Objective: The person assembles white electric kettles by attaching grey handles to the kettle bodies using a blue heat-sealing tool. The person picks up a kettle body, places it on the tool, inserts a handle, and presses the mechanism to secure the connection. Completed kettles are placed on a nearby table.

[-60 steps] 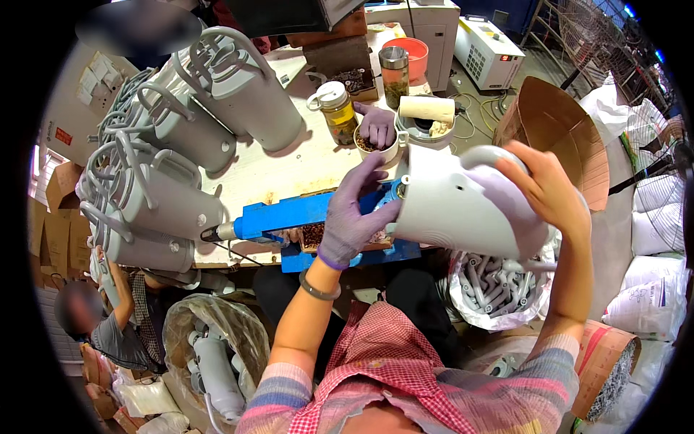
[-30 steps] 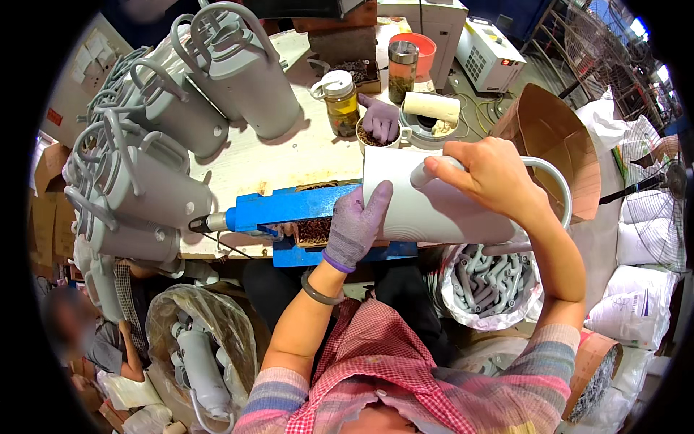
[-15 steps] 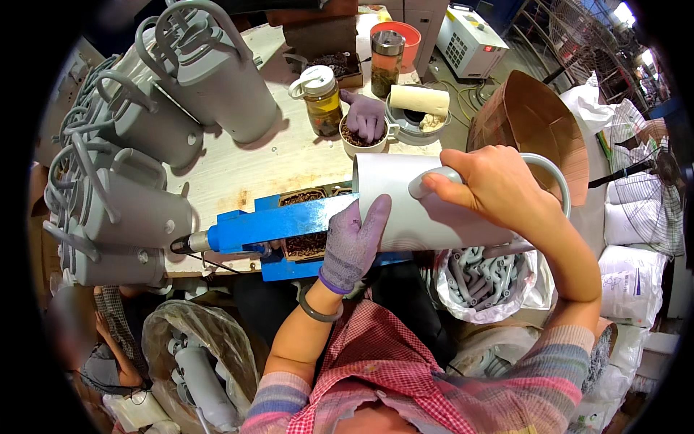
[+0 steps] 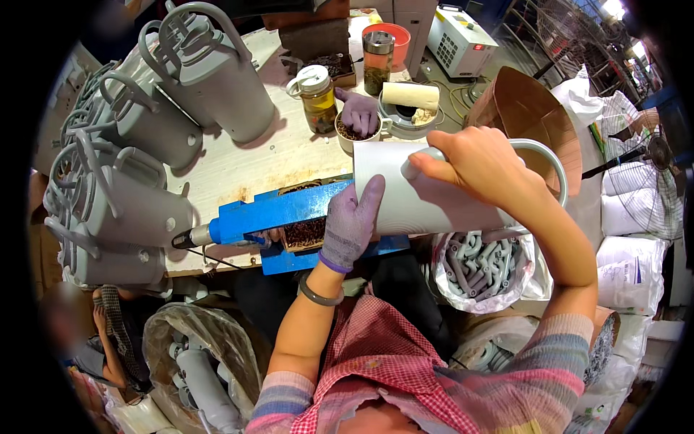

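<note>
A grey cylindrical can (image 4: 412, 195) with a long looped handle lies sideways across the front of the bench. My right hand (image 4: 477, 163), bare, curls over a rounded grey stub on its upper side. My left hand (image 4: 353, 224), in a grey-purple glove, grips the can at its left rim, thumb on the wall; the other fingers are mostly hidden. The blue bar (image 4: 282, 213) of a bench fixture reaches this rim; how far it goes inside cannot be seen. Below the bar sits a box of small dark parts (image 4: 305, 233).
Several finished-looking grey cans (image 4: 224, 94) stand at the left. Behind are a lidded jar (image 4: 318, 108), a glass tumbler (image 4: 377, 61), and a purple glove (image 4: 359, 112) on a cup of small parts. A bag of curved grey pieces (image 4: 481, 271) stands below right. Another person sits lower left.
Both hands hold the same grips on the can. My right hand and the can have shifted slightly up and left, while the whole view has tilted a little.
</note>
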{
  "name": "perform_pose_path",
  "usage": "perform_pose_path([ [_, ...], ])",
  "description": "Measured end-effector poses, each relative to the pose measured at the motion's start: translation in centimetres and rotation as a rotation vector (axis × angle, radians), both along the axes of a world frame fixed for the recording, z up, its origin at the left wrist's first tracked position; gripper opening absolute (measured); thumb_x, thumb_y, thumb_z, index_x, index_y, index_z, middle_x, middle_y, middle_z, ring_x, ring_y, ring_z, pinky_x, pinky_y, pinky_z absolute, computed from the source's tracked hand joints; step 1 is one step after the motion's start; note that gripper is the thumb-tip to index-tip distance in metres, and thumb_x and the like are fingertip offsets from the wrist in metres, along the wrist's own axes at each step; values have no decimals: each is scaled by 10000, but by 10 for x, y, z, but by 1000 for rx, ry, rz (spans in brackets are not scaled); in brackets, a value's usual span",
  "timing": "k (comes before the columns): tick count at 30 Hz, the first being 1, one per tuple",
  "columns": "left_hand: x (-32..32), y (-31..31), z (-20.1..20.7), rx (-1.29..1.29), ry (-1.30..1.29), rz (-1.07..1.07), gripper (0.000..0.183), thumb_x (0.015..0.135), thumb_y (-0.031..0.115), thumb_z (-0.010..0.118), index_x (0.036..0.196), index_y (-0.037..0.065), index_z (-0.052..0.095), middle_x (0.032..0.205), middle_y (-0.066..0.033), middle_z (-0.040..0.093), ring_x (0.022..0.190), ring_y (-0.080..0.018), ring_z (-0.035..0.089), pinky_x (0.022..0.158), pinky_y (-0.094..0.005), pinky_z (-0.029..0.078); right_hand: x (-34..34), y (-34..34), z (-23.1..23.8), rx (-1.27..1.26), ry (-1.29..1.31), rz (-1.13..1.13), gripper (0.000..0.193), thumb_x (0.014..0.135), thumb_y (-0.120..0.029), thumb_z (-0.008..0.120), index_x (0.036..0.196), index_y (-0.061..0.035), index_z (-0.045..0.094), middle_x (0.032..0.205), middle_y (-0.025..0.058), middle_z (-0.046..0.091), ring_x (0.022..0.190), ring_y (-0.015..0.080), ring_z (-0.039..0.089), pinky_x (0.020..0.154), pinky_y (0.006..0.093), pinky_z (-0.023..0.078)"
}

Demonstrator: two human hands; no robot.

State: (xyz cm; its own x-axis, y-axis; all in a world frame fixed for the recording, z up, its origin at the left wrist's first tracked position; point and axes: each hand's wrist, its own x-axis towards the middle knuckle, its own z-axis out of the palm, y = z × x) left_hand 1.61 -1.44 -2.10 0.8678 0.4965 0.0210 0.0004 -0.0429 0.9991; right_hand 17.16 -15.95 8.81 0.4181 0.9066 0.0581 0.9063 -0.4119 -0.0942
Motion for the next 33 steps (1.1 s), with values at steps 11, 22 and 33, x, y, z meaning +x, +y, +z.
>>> perform_pose_path([
  [11,-34,-28,1,-84,-344,-106,520,982,147,565,1441,-41,411,1340,-158,561,1123,-205,601,954,-334,491,10,-36,-7,269,-4,-254,550,922,-497,466,724,-57,728,685,201,667,681,393,664,652,477,519],
  [22,-127,-85,-175,-708,547,-711,511,900,144,561,1382,-3,476,1261,-181,614,996,-286,663,805,-372,554,-89,-289,-124,1337,1238,-449,420,948,-426,533,816,-38,625,708,-1,554,640,137,524,611,318,423],
  [33,-164,-73,-137,-320,206,-386,571,947,354,495,1405,21,426,1311,-169,560,1106,-293,600,925,-429,503,-303,-534,-361,1359,-341,-1813,171,930,-121,615,1045,-11,555,967,102,591,918,226,590,827,355,482],
])
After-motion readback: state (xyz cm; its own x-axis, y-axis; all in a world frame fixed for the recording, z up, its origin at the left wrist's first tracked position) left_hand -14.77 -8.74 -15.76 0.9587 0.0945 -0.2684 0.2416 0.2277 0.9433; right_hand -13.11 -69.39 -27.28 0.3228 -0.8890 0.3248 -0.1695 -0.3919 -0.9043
